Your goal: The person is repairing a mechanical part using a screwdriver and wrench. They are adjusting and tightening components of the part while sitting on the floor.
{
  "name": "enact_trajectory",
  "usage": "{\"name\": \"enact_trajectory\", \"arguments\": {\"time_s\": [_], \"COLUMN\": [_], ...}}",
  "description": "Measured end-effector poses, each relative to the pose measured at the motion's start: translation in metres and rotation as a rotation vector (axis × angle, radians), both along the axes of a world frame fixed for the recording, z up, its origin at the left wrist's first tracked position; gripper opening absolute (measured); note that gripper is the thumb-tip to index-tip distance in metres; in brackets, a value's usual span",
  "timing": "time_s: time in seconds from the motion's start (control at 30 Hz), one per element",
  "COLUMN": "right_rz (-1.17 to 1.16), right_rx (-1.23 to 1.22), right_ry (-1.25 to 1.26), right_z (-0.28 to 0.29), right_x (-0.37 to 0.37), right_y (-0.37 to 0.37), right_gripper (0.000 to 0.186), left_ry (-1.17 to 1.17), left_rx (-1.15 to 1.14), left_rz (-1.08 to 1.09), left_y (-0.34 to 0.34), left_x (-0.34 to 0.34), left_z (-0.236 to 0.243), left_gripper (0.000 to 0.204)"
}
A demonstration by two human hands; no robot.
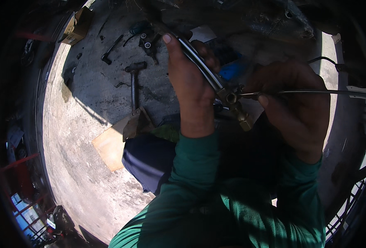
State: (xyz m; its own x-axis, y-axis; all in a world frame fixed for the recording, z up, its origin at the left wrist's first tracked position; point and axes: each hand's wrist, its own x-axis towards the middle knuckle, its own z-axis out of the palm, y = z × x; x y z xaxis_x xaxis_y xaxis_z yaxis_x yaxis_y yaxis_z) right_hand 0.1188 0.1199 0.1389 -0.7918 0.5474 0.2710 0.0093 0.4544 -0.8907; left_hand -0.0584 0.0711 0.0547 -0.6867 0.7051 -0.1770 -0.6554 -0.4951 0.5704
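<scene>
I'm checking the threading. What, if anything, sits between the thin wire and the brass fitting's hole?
Nothing visible does. The right hand pinches the thin wire with its tip right at the brass fitting, which the left hand holds by its tube.

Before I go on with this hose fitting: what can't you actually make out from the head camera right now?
- Head view: where the metal hose ends at the top; it runs into dark shadow.
- Far end of the thin rod held by the right hand: lost at the right rim.
- Bore of the brass fitting: too small and dark.
- Left hand: its fingers are hidden behind the hose.
- Small parts on the floor: too small to identify.
</scene>
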Motion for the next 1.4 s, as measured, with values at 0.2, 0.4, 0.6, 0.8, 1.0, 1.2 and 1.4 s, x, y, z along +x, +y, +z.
{"name": "enact_trajectory", "arguments": {"time_s": [0.2,0.4,0.6,0.8,1.0,1.2,1.4], "right_rz": [-0.286,-0.242,-0.207,-0.115,0.052,0.114,0.139], "right_rx": [-0.344,-0.578,-0.526,-0.601,-0.148,0.084,0.167], "right_ry": [-0.06,-0.138,-0.138,0.191,-0.158,-0.281,-0.281], "right_z": [-0.02,-0.059,-0.053,-0.045,-0.04,-0.03,-0.025], "right_x": [0.079,0.121,0.116,0.065,0.042,0.038,0.032], "right_y": [-0.001,0.022,0.028,0.004,0.007,0.009,0.007], "right_gripper": [0.015,0.019,0.02,0.024,0.018,0.016,0.016], "left_ry": [-0.048,-0.167,-0.092,0.004,0.045,0.061,0.07], "left_rx": [-0.102,-0.134,-0.188,-0.202,-0.195,-0.191,-0.177], "left_rz": [-0.189,-0.242,-0.214,-0.187,-0.151,-0.138,-0.133], "left_y": [0.007,0.004,0.004,0.004,0.002,0.001,-0.001], "left_x": [0.041,0.05,0.049,0.05,0.049,0.049,0.048], "left_z": [-0.011,-0.028,-0.024,-0.024,-0.023,-0.021,-0.021], "left_gripper": [0.054,0.054,0.054,0.055,0.059,0.058,0.056]}}
